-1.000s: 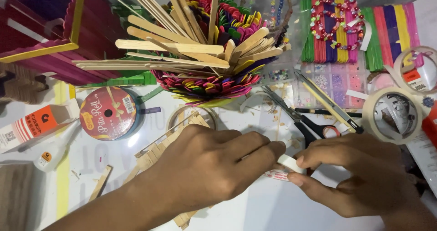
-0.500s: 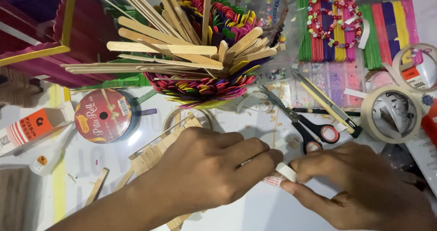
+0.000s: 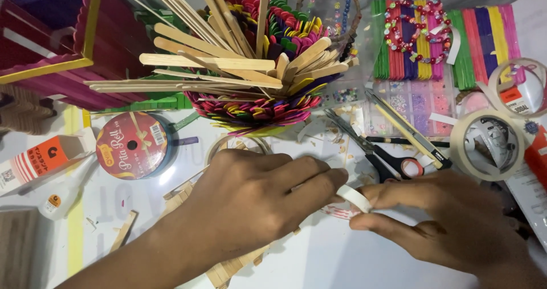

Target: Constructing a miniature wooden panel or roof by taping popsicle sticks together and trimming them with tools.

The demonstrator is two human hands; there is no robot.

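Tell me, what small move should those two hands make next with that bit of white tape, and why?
Probably draw the white tape strip a little further out. The left hand and right hand both pinch it at their fingertips, and only a short piece shows between them, above the flat wooden stick piece under the left hand.

Home craft corner, white table point(image 3: 353, 266) crowded with craft sticks point(image 3: 228, 66), tape rolls point(image 3: 484, 143), scissors point(image 3: 373, 149), bead box point(image 3: 410, 101), ribbon spool point(image 3: 132, 145), paper scraps
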